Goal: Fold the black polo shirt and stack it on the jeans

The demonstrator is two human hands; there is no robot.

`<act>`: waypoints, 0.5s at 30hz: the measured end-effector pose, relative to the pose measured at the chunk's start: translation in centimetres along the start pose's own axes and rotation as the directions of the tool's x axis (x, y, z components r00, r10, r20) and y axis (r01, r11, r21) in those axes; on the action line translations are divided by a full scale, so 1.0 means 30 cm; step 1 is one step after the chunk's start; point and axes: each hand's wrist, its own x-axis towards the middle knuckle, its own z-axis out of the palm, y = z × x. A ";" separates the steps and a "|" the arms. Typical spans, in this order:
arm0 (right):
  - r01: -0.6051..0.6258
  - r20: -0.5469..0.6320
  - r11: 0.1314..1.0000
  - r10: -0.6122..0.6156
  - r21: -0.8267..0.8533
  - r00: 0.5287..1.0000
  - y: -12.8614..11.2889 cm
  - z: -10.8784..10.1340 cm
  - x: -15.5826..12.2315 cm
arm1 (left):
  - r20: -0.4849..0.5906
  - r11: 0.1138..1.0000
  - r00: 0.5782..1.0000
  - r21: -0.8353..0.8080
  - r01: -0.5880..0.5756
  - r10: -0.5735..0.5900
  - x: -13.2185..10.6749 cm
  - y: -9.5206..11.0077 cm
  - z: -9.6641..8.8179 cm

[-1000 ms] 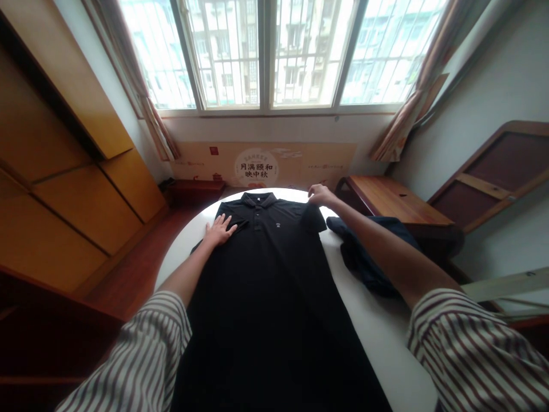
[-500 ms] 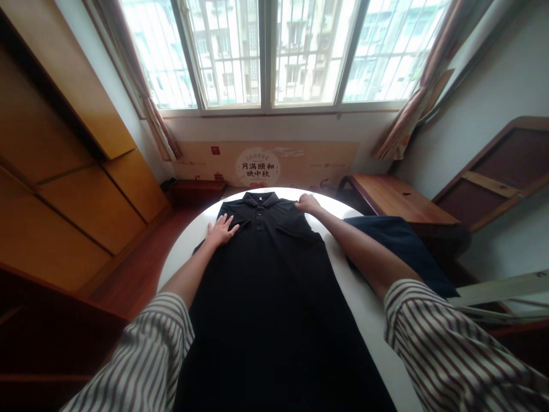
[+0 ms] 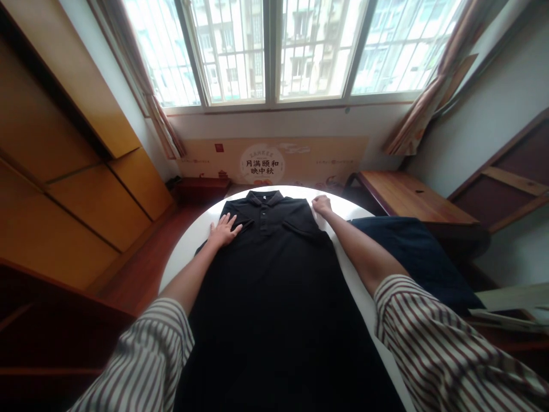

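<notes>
A black polo shirt (image 3: 266, 274) lies flat on a round white table (image 3: 186, 257), collar away from me and buttons showing. My left hand (image 3: 223, 230) rests palm down on the shirt's left chest, fingers spread, close to the folded-in left sleeve. My right hand (image 3: 322, 206) sits loosely curled at the right shoulder edge, touching the shirt. That shirt's right sleeve lies folded inward. A dark navy cloth (image 3: 412, 257) lies spread at the table's right side, beyond my right forearm. Striped sleeves cover both my arms, and they hide the shirt's lower sides.
The curved table edge drops to a red-brown wooden floor (image 3: 141, 269) on the left. A low wooden bench (image 3: 412, 197) stands to the right, with a printed board (image 3: 274, 163) beneath the barred window (image 3: 274, 51). Tall wooden cabinets (image 3: 86, 212) line the left wall.
The shirt's right sleeve, sticking out at first, now lies folded inward. My right hand has shifted to the shoulder edge, and the navy cloth has spread out flatter. The left hand has stayed put.
</notes>
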 end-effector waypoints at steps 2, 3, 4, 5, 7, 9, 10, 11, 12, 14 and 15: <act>-0.009 0.087 0.999 0.013 -0.038 0.996 0.004 -0.021 -0.028 | 0.002 1.000 1.000 0.005 0.002 -0.002 -0.001 0.002 -0.002; -0.013 0.149 0.998 0.022 -0.059 0.989 0.006 -0.033 -0.047 | 0.002 1.000 1.000 0.008 0.002 -0.002 -0.001 0.002 -0.002; -0.012 0.220 0.997 0.028 -0.074 0.975 0.009 -0.047 -0.071 | 0.001 1.000 1.000 0.010 0.002 -0.002 -0.001 0.003 -0.003; -0.008 0.293 0.996 0.034 -0.087 0.956 0.014 -0.062 -0.098 | 0.000 1.000 1.000 0.012 0.003 -0.003 -0.002 0.004 -0.003; 0.004 0.417 0.994 0.044 -0.113 0.908 0.029 -0.090 -0.161 | -0.002 1.000 1.000 0.013 0.005 -0.005 -0.001 0.006 -0.003; 0.026 0.487 0.989 0.049 -0.146 0.872 0.049 -0.110 -0.230 | -0.002 1.000 1.000 0.013 0.006 -0.006 0.000 0.006 -0.003; 0.039 0.501 0.985 0.052 -0.169 0.864 0.059 -0.115 -0.262 | -0.001 1.000 1.000 0.013 0.006 -0.006 0.001 0.006 -0.004; 0.052 0.504 0.979 0.056 -0.196 0.862 0.068 -0.118 -0.291 | 0.000 1.000 1.000 0.014 0.007 -0.007 0.002 0.006 -0.004; 0.064 0.500 0.971 0.061 -0.228 0.864 0.076 -0.118 -0.317 | 0.002 1.000 1.000 0.015 0.009 -0.009 0.004 0.005 -0.004; 0.087 0.478 0.950 0.071 -0.301 0.875 0.086 -0.114 -0.358 | 0.004 1.000 1.000 0.014 0.012 -0.012 0.005 0.003 -0.005; 0.100 0.463 0.936 0.072 -0.337 0.883 0.087 -0.112 -0.376 | 0.003 1.000 1.000 0.012 0.011 -0.011 0.005 0.002 -0.005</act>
